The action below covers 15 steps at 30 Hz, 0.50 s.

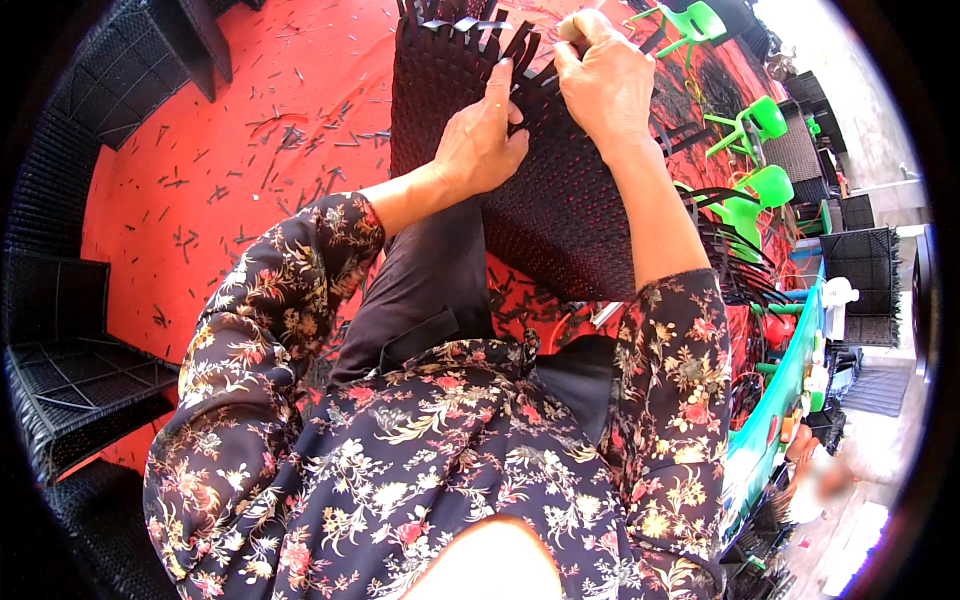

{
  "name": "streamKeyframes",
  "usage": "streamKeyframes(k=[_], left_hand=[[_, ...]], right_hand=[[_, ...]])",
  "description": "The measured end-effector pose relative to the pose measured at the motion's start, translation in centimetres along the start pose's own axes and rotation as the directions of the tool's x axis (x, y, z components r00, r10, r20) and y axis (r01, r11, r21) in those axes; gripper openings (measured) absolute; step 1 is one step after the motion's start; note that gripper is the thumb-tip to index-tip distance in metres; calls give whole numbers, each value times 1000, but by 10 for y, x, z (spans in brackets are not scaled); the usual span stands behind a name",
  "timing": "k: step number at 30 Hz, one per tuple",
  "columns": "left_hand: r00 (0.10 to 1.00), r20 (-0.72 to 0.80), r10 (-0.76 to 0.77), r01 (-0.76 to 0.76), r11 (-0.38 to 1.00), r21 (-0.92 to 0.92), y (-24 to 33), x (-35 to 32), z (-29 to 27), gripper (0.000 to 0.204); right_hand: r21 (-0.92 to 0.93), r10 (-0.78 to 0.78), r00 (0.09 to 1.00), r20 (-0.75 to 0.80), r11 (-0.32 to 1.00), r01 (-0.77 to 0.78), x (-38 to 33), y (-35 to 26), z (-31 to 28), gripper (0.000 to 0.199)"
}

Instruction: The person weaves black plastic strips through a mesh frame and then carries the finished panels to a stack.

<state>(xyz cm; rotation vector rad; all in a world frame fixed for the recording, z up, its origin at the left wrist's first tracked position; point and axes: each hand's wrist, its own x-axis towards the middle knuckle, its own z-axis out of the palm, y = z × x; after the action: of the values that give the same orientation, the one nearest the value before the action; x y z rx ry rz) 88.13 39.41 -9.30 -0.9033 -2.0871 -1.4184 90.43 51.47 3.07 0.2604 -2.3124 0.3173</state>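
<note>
A black woven piece (560, 215), plaited from flat dark strips, stands in front of me over my lap. Loose strip ends (520, 42) stick up along its far edge, and some catch the light. My left hand (482, 140) is closed at that edge, its thumb pointing up along the weave. To its right, my right hand (608, 85) is raised with thumb and fingers pinched together at a black strip among the loose ends. The fingertips cover most of what they pinch.
Black woven furniture pieces (60, 300) line the left side. Cut strip scraps (290, 135) litter the red floor covering (230, 240). Several green chairs (765, 118) stand to the right. Beyond a teal-edged table (770, 390), another person (815, 485) is at the lower right.
</note>
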Motion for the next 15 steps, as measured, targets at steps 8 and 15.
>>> streamKeyframes(k=[8, 15], left_hand=[[994, 91, -59, 57, 998, 34, 3, 5, 6, 86], [977, 183, -111, 99, 993, 70, 11, 7, 2, 87]], right_hand=[[6, -3, 1000, -29, 1000, 3, -4, 0, -3, 17], [-97, -183, 982, -56, 979, 177, -2, -7, -2, 38]])
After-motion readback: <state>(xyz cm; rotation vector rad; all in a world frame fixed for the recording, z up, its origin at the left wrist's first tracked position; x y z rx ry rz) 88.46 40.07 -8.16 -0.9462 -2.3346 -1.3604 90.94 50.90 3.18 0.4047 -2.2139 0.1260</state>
